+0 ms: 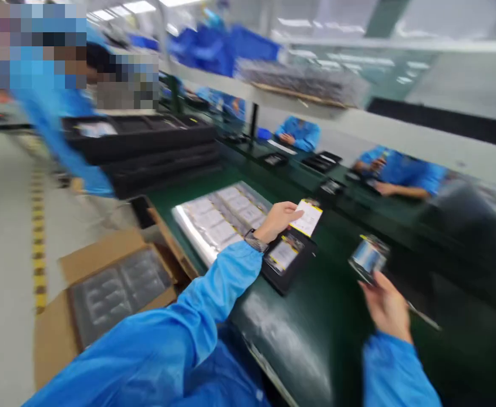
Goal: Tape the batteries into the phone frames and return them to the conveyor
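Note:
Between the thumb and fingers of my left hand (278, 219) is a flat white-faced part with yellow edges (308, 218), raised above a black tray. A similar part (285, 254) lies in that black tray (282, 282), just below my left wrist. Off to the right, my right hand (387, 308) grips a small flat part with a pale label and dark edges (370, 254); motion blurs its details. Left of my left hand, a clear plastic tray (197, 240) on the green table carries several white-faced parts in rows.
An open cardboard box (104, 249) with clear plastic trays stands at the left of the green table (282, 339). Stacked black trays (146, 150) are at the far left, beside a person in blue (57, 113). Co-workers in blue sit across; a shelf holds blue bins (231, 48).

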`<state>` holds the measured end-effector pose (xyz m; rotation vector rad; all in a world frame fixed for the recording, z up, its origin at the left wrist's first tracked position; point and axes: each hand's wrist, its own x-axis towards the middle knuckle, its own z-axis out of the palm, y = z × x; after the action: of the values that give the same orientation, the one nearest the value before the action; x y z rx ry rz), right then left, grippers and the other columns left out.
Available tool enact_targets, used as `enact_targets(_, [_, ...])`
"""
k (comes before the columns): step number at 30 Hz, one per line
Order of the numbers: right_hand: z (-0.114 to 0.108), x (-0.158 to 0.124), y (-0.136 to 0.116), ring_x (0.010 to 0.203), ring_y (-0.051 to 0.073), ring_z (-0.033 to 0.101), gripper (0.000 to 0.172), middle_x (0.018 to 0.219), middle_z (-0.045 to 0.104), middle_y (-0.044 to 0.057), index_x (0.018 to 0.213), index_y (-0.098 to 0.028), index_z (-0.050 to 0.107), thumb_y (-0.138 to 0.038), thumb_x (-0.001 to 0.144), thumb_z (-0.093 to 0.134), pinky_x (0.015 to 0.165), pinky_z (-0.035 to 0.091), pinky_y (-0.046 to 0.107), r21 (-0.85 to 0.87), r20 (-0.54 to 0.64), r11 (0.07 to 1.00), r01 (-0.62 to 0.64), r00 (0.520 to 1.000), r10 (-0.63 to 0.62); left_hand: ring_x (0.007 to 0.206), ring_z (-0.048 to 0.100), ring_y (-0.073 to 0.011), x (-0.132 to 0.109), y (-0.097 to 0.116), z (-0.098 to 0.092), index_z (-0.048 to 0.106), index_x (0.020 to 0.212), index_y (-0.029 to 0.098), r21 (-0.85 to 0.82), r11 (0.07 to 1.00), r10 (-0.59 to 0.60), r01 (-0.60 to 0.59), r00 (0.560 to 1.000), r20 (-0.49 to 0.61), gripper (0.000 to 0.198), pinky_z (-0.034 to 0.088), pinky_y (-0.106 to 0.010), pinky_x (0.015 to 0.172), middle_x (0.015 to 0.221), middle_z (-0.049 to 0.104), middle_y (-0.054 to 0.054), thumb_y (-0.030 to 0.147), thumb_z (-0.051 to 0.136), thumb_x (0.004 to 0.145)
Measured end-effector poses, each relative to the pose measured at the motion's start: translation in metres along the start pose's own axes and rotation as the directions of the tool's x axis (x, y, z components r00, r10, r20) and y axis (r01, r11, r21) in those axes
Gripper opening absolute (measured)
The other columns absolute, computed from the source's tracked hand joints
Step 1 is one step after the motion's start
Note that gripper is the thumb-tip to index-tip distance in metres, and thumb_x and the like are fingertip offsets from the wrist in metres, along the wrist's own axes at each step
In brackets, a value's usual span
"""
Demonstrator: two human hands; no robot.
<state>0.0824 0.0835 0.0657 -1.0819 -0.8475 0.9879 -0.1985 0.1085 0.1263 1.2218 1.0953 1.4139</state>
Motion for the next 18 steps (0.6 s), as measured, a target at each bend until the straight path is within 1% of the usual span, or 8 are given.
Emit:
enact_targets(2, [-0.038,-0.029,0.003,0.075,0.023,0.068,0.036,0.091,0.073,0.008,0.091,-0.018,0.072,-0.046,0.075,0.088,0.061,0.059,0.036,-0.032,-0.075,0.997,-0.068,0.995,0.065,0.074,0.071,-0.0179,-0.021,-0.024,0.046,0.069,0.094,0.013,-0.148,0.982,-0.095,0.116,0.985,0.143,0.037,0.051,-0.024,0.062,0.088,0.077,-0.009,0.042,0.085,0.076])
enact_targets(3, [-0.048,-0.042,0.005,0.072,0.022,0.067,0.037,0.09,0.073,0.007,0.09,-0.019,0.072,-0.045,0.071,0.088,0.06,0.058,0.035,-0.011,-0.053,0.993,-0.116,0.992,0.116,0.073,0.071,-0.0178,-0.03,-0.034,0.064,0.069,0.093,0.014,-0.158,0.973,-0.135,0.169,0.97,0.202,0.039,0.05,-0.023,0.06,0.087,0.077,-0.009,0.043,0.087,0.073])
enact_targets(5, [-0.056,-0.062,0.013,0.067,0.019,0.064,0.039,0.088,0.073,0.005,0.093,-0.02,0.072,-0.044,0.068,0.087,0.059,0.055,0.033,0.02,-0.054,0.99,-0.143,0.988,0.144,0.072,0.07,-0.0179,-0.042,-0.051,0.094,0.069,0.092,0.014,-0.137,0.962,-0.193,0.238,0.941,0.277,0.041,0.048,-0.023,0.058,0.087,0.077,-0.008,0.042,0.088,0.07])
enact_targets(7, [-0.056,-0.076,0.02,0.063,0.017,0.061,0.041,0.081,0.072,0.002,0.096,-0.02,0.07,-0.044,0.068,0.087,0.058,0.052,0.031,0.032,-0.082,0.988,-0.152,0.985,0.154,0.074,0.071,-0.0186,-0.05,-0.065,0.114,0.068,0.09,0.014,-0.113,0.955,-0.228,0.274,0.923,0.31,0.04,0.051,-0.025,0.062,0.086,0.077,-0.008,0.04,0.09,0.068])
enact_targets(9, [-0.056,-0.087,0.025,0.063,0.016,0.06,0.043,0.078,0.071,0.0,0.099,-0.02,0.069,-0.045,0.07,0.087,0.059,0.05,0.03,0.046,-0.098,0.985,-0.165,0.981,0.169,0.076,0.072,-0.0196,-0.055,-0.076,0.125,0.068,0.088,0.013,-0.08,0.956,-0.243,0.283,0.914,0.325,0.038,0.054,-0.028,0.069,0.084,0.077,-0.008,0.038,0.089,0.068])
enact_targets(11, [-0.058,-0.096,0.028,0.066,0.017,0.062,0.044,0.079,0.072,0.0,0.103,-0.021,0.068,-0.046,0.072,0.087,0.063,0.05,0.03,0.068,-0.095,0.981,-0.183,0.977,0.189,0.076,0.072,-0.02,-0.06,-0.084,0.13,0.068,0.088,0.013,-0.032,0.964,-0.24,0.264,0.914,0.328,0.036,0.055,-0.029,0.071,0.083,0.076,-0.008,0.037,0.088,0.07])
enact_targets(15, [-0.057,-0.105,0.036,0.073,0.018,0.066,0.045,0.081,0.073,-0.001,0.104,-0.022,0.066,-0.047,0.073,0.087,0.072,0.051,0.031,0.093,-0.095,0.976,-0.195,0.974,0.204,0.071,0.069,-0.019,-0.068,-0.092,0.128,0.066,0.088,0.014,0.052,0.975,-0.222,0.217,0.925,0.309,0.039,0.053,-0.028,0.066,0.078,0.073,-0.006,0.042,0.087,0.071])
enact_targets(18, [-0.052,-0.107,0.04,0.077,0.02,0.068,0.044,0.083,0.074,0.0,0.104,-0.023,0.066,-0.05,0.075,0.085,0.078,0.053,0.033,0.08,-0.077,0.978,-0.194,0.977,0.201,0.071,0.069,-0.0194,-0.071,-0.093,0.127,0.065,0.088,0.015,0.088,0.97,-0.244,0.228,0.923,0.299,0.043,0.053,-0.029,0.065,0.076,0.072,-0.005,0.046,0.089,0.068])
